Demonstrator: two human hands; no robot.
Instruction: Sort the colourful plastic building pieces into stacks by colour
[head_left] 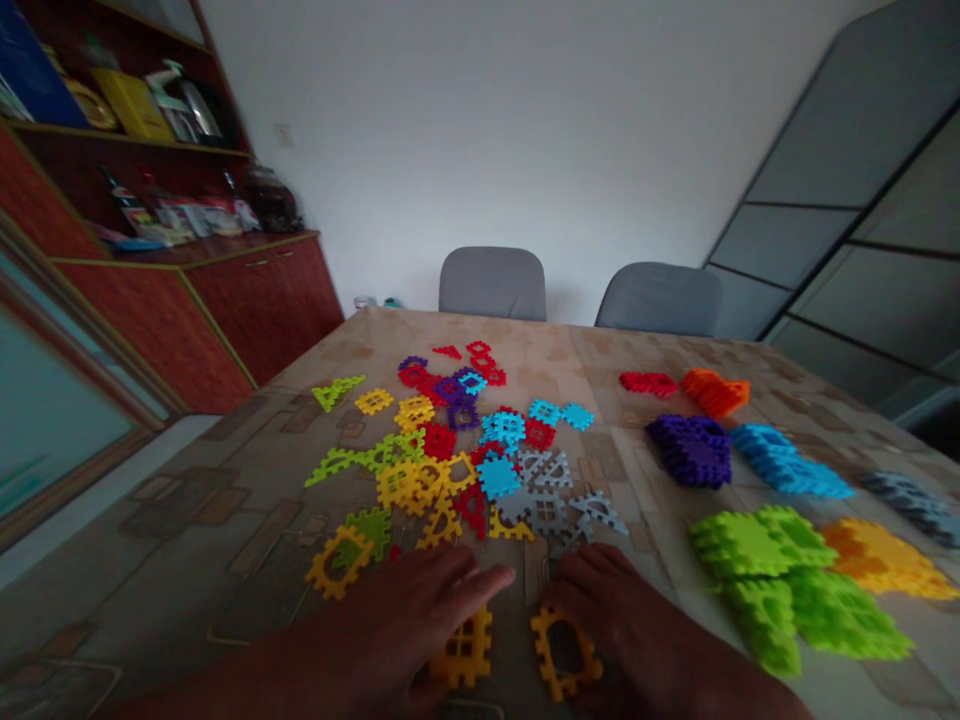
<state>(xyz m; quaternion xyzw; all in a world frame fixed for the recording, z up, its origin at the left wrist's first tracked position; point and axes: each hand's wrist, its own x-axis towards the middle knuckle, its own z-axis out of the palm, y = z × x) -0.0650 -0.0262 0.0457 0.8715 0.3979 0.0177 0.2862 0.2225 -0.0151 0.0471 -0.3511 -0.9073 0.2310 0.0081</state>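
L hand (397, 620) is seen low over the tbl, open, fingers (487, 577) stretched fwd twd centre, nothing visibly gripped; yellow waffle pc (463, 648) is just below the fingertips, partly covered by the hand. R hand (607, 610) is curved over yellow frame pc (564, 652), fingers touching its top edge; whether it's actually gripped can't be told. Both pcs are lying on patterned tbl cover (225, 560) near the front, side by side betw the hands. Loose mixed pile of plastic pcs (457, 450) in red, purple, lt blue, grey, yellow & green is spread just ahead of the hands. Sorted stacks are laid out to the R of the pile: green stack (761, 545), yellow stack (877, 560), grey stack (915, 508), blue stack (787, 460), purple stack (690, 450), orange stack (712, 392), red stack (649, 383). Two grey chairs (491, 283) are placed beyond the far tbl edge; wooden cabinet (262, 320) w/ bottles & boxes is seen at L
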